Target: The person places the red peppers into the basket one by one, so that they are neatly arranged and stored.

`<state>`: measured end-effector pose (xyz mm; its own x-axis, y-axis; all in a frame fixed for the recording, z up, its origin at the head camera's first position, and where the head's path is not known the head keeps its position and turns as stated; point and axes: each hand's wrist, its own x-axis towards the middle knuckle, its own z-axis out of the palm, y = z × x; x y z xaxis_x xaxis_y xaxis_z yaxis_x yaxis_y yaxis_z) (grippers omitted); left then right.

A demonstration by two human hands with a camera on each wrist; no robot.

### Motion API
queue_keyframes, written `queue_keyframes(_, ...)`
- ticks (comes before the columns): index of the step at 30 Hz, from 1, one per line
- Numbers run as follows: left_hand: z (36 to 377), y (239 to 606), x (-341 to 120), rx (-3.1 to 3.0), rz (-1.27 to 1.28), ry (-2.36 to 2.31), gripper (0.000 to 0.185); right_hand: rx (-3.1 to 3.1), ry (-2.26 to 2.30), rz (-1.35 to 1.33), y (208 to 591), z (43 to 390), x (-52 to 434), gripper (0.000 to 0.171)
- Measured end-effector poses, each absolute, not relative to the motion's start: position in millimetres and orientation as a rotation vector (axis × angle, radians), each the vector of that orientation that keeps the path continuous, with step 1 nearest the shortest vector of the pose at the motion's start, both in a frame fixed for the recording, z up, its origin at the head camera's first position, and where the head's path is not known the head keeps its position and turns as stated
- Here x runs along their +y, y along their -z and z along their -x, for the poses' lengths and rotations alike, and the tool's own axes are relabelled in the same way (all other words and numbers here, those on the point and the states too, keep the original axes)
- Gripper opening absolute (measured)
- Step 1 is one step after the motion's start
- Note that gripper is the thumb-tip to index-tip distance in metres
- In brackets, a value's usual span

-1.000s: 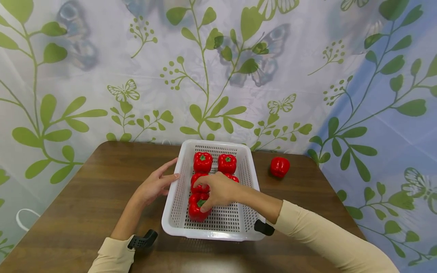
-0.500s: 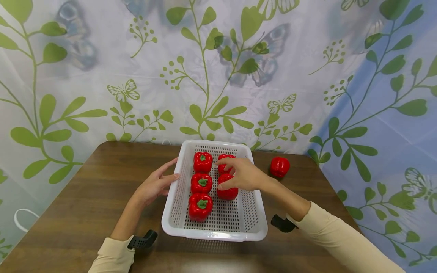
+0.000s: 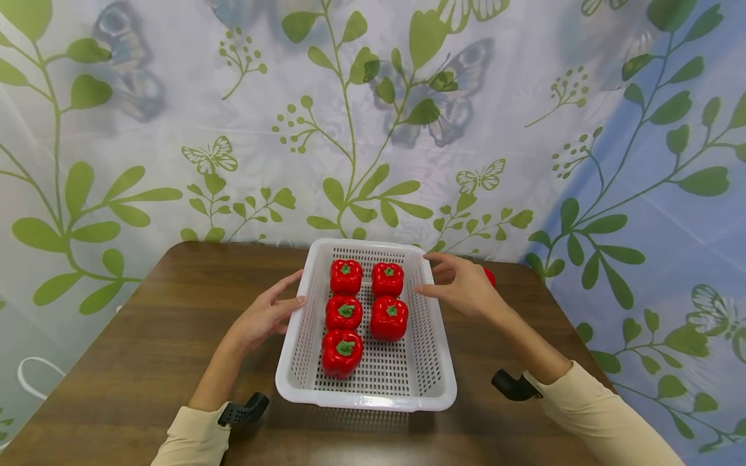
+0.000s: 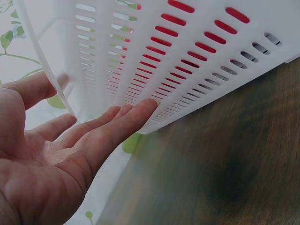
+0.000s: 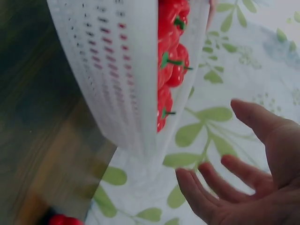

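Note:
A white perforated plastic basket point(image 3: 366, 401) stands on the brown table with red bell peppers inside, in a left row of three and a right row of two. One of them is the front-left pepper point(image 3: 341, 355); another is the front-right pepper point(image 3: 388, 319). My left hand point(image 3: 265, 317) rests at the basket's left side, thumb over the rim, its straight fingers point(image 4: 117, 123) along the outer wall. My right hand point(image 3: 463, 285) holds nothing, fingers spread, right at the basket's right rim. Behind it, a loose red pepper point(image 3: 490, 277) is mostly hidden.
The wooden table point(image 3: 192, 291) reaches back to a white curtain point(image 3: 245, 123) printed with green leaves and butterflies. A bluish curtain side point(image 3: 670, 213) hangs at the right. A white looped cord point(image 3: 26, 378) shows beyond the table's left edge.
My right hand has moved from above the left row of peppers, across the right row, out to the basket's right rim, covering most of the loose pepper. The left hand has stayed put.

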<state>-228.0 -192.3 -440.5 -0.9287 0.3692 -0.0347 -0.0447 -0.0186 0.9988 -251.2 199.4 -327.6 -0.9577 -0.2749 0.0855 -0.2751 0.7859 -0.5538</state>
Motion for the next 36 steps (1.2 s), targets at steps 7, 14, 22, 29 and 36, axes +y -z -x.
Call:
queue_keyframes(7,228,441,-193,1.967,-0.335,-2.029,0.068,-2.783,-0.915,-0.262,338,261,228,0.068)
queue_keyframes(14,228,442,-194,1.972,-0.334,-2.029,0.068,-2.562,-0.962,-0.119,357,276,245,0.057)
queue_keyframes(22,228,442,-194,1.971,-0.34,-2.03,0.068,-2.485,-0.978,-0.051,374,295,260,0.057)
queue_keyframes(29,229,441,-194,1.964,-0.345,-2.03,0.068,-2.49,-0.935,0.006,394,311,270,0.063)
queue_keyframes(36,229,441,-193,1.967,-0.336,-2.027,0.068,-2.527,-0.928,0.091,412,322,275,0.067)
